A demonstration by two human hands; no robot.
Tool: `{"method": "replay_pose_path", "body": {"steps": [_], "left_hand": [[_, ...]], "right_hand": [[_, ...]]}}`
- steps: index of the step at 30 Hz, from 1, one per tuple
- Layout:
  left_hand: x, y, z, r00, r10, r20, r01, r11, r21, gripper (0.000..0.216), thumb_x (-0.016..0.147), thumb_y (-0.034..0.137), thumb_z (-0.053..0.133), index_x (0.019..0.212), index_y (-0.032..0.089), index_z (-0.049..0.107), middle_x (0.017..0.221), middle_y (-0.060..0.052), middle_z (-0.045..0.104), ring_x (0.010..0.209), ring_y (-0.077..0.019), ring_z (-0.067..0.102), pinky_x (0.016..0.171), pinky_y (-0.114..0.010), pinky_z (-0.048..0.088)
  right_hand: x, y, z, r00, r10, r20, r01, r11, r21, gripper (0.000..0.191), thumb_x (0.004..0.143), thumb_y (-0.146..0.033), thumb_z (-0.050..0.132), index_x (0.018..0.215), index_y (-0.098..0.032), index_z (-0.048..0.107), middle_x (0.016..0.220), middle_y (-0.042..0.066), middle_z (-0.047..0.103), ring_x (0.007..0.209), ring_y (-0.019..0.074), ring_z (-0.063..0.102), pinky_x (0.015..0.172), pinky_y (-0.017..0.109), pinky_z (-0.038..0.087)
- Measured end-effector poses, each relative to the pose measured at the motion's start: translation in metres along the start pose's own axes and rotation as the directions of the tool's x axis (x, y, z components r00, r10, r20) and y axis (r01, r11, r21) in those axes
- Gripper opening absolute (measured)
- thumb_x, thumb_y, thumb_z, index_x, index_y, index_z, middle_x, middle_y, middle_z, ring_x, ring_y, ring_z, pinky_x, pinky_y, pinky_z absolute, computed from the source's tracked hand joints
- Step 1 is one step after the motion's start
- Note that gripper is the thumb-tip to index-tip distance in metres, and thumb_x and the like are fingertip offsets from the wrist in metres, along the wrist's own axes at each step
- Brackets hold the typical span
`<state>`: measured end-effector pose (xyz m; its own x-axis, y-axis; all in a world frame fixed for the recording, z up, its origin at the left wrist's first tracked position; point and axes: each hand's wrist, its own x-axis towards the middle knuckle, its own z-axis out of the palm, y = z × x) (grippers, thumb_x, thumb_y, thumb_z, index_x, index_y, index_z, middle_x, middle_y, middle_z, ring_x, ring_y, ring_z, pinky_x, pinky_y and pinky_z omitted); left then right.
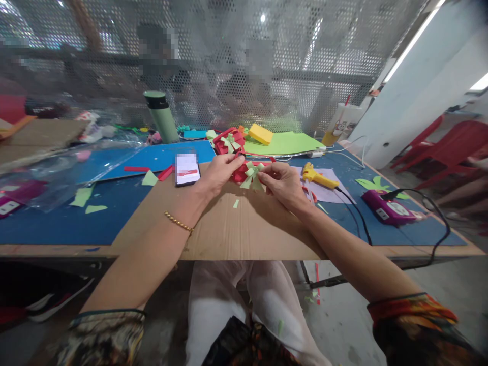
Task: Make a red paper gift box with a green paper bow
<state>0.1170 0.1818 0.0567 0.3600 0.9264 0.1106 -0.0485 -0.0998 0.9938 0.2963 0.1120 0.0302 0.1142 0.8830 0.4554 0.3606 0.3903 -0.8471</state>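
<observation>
You have a small red paper piece with pale green fringed paper strips (pixel 251 175) above the far part of the flat brown cardboard sheet (pixel 229 229) on the blue-topped desk (pixel 91 229). Your left hand (pixel 221 174) pinches the red part at its left side between thumb and fingers; your right hand (pixel 285 184) has thumb and fingertips closed on the right edge of the green strips. The step in hand looks like settling or shaping those strips against the red part. The next move, as I judge it, calls for a steady left hand and a light right pinch, since thin paper likely creases or tears easily. Whether the strips are already stuck down, you cannot tell from here. A similar red-and-green paper piece (pixel 220 145) lies just beyond your hands, and a yellow glue gun (pixel 320 178) rests to the right on a lilac paper sheet (pixel 335 194), near your right hand.
</observation>
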Motion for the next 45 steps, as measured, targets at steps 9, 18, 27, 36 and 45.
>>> {"method": "replay_pose_path", "body": {"steps": [9, 18, 27, 36, 45], "left_hand": [[0.000, -0.001, -0.002, 1.000, 0.003, 0.028, -0.002, 1.000, -0.013, 0.024, 0.099, 0.027, 0.075, 0.079, 0.015, 0.069, 0.070, 0.001, 0.066, 0.057, -0.0086, 0.058, 0.058, -0.023, 0.047], [-0.001, 0.001, 0.001, 1.000, -0.007, 0.018, 0.007, 1.000, -0.012, 0.026, 0.103, 0.023, 0.068, 0.078, 0.015, 0.068, 0.069, 0.001, 0.065, 0.055, -0.0083, 0.057, 0.056, -0.023, 0.045], [0.001, 0.000, -0.001, 1.000, -0.007, 0.013, 0.007, 1.000, 0.000, 0.029, 0.102, 0.024, 0.070, 0.074, 0.016, 0.065, 0.067, 0.002, 0.063, 0.055, -0.0087, 0.057, 0.054, -0.023, 0.045], [-0.001, 0.003, 0.002, 1.000, -0.020, 0.003, 0.020, 1.000, -0.006, 0.027, 0.101, 0.023, 0.069, 0.075, 0.016, 0.065, 0.066, 0.002, 0.065, 0.053, -0.0084, 0.057, 0.053, -0.023, 0.049], [-0.001, 0.001, 0.002, 1.000, -0.029, 0.007, 0.029, 0.999, 0.027, 0.021, 0.101, 0.023, 0.071, 0.081, 0.014, 0.070, 0.070, 0.000, 0.069, 0.056, -0.0094, 0.061, 0.055, -0.023, 0.052]], "right_hand": [[0.000, -0.001, -0.001, 1.000, 0.014, 0.006, -0.014, 1.000, -0.014, 0.038, 0.082, -0.058, 0.078, 0.076, -0.022, 0.067, 0.059, -0.003, 0.060, 0.047, 0.0109, 0.051, 0.047, 0.027, 0.042], [-0.001, 0.000, -0.001, 1.000, -0.012, -0.009, 0.012, 1.000, -0.010, 0.039, 0.083, -0.058, 0.078, 0.075, -0.022, 0.068, 0.060, -0.003, 0.060, 0.048, 0.0109, 0.051, 0.048, 0.028, 0.041], [0.002, 0.003, -0.001, 1.000, 0.011, -0.024, -0.010, 1.000, 0.018, 0.040, 0.079, -0.058, 0.082, 0.084, -0.025, 0.061, 0.073, -0.001, 0.065, 0.062, 0.0141, 0.060, 0.052, 0.028, 0.046], [0.000, 0.001, -0.005, 0.994, -0.020, -0.106, 0.011, 0.996, -0.084, 0.043, 0.085, -0.063, 0.077, 0.093, -0.027, 0.055, 0.079, 0.000, 0.064, 0.065, 0.0157, 0.059, 0.056, 0.030, 0.046], [0.003, -0.001, -0.014, 0.926, -0.369, -0.080, 0.298, 0.843, -0.448, 0.026, 0.101, -0.050, 0.067, 0.109, -0.025, 0.071, 0.100, 0.005, 0.065, 0.077, 0.0173, 0.059, 0.075, 0.036, 0.051]]}}
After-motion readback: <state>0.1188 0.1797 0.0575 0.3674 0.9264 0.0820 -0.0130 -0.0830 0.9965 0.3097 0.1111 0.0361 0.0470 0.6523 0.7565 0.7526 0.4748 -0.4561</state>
